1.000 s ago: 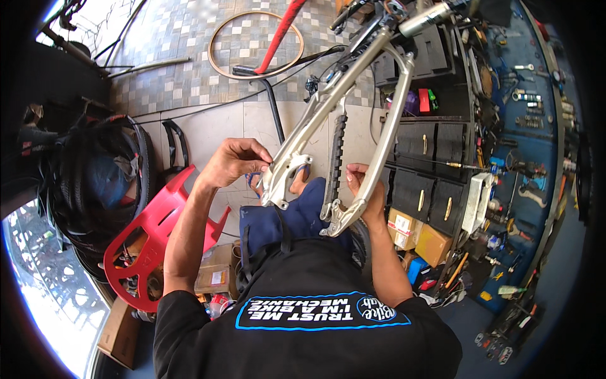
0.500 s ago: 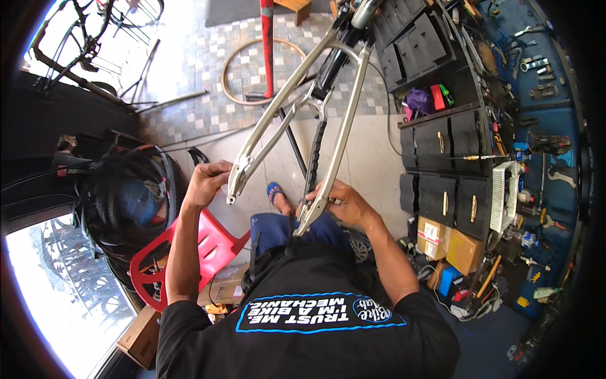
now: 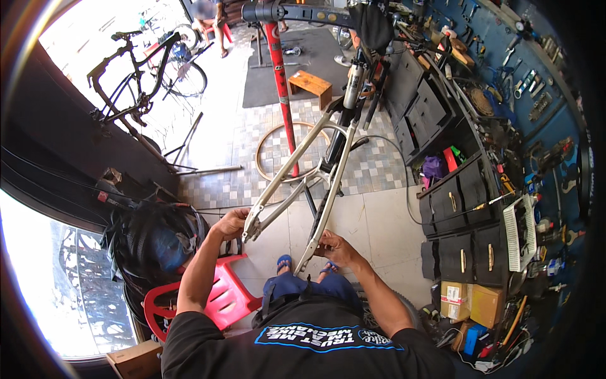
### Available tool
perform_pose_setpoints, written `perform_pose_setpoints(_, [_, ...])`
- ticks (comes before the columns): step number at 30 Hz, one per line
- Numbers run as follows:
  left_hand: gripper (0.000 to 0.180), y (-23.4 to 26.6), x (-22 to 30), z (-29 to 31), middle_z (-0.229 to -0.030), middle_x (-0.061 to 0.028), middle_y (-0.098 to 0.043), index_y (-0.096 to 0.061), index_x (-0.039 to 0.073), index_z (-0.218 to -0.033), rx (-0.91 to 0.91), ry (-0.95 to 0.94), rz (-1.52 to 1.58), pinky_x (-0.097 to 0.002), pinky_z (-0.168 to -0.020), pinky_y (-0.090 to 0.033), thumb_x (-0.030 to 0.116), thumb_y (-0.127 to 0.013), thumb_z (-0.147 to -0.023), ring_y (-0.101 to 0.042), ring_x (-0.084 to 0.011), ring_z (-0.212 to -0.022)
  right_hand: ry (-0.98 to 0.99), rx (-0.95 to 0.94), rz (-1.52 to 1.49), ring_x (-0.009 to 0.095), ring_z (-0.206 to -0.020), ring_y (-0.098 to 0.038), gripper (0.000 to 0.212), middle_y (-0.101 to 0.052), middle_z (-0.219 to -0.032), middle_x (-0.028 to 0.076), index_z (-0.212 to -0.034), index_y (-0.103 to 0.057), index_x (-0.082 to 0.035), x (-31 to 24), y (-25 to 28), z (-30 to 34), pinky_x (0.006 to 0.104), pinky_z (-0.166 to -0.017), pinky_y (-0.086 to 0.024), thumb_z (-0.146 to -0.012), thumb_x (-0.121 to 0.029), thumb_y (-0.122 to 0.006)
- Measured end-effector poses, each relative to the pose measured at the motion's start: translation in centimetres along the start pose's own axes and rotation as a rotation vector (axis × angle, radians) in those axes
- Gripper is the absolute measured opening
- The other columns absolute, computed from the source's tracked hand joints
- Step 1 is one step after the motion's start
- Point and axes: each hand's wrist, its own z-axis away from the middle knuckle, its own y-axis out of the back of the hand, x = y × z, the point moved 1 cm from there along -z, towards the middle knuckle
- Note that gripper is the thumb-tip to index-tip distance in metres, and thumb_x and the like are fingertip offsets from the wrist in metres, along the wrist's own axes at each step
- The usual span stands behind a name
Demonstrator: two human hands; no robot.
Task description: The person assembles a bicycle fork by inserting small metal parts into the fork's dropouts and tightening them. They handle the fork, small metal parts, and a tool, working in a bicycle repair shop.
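A bicycle frame hangs in front of me, its pale rear stays reaching back toward my body and no wheel between them. My left hand has its fingers closed around the outer side of the left rear dropout. On the other side, my right hand pinches the right stay just above the right dropout. A dark rear shock sits between the upper parts of the frame. Beyond it rises a red repair stand with a dark clamp arm across the top.
At left are a red plastic chair and a heap of black tires. Black drawers and a tool wall line the right. Ahead are a wooden stool, a tire on the floor and a seated person.
The view has tilted up, showing more of the floor ahead, the stand's top and a person in the distance. Both hands remain at the frame's rear ends.
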Motion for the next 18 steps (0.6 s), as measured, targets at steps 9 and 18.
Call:
perform_pose_setpoints(9, [0.041, -0.1, 2.0, -2.0, -0.105, -0.0021, -0.068, -0.065, 0.005, -0.135, -0.233, 0.185, -0.249, -0.0307, -0.077, -0.052, 0.004, -0.067, -0.094, -0.065, -0.0135, -0.09, -0.238, -0.019, -0.698, 0.014, -0.125, -0.061, 0.044, -0.065, -0.131, 0.001, -0.131, -0.064, -0.009, 5.3, 0.2, 1.5, 0.034, -0.112, -0.046, -0.098, 0.016, -0.052])
perform_pose_setpoints(18, [0.027, 0.9, 2.5, -2.7, -0.112, -0.0012, -0.062, -0.065, 0.008, -0.124, -0.448, 0.217, -0.274, -0.0331, -0.092, -0.046, 0.014, -0.068, -0.098, -0.058, -0.0151, -0.106, -0.311, 0.077, -0.225, 0.006, -0.097, -0.065, 0.033, -0.072, -0.111, -0.002, -0.122, -0.07, -0.011, -1.2, -1.7, 1.6, 0.0241, -0.074, -0.052, -0.097, 0.008, -0.06])
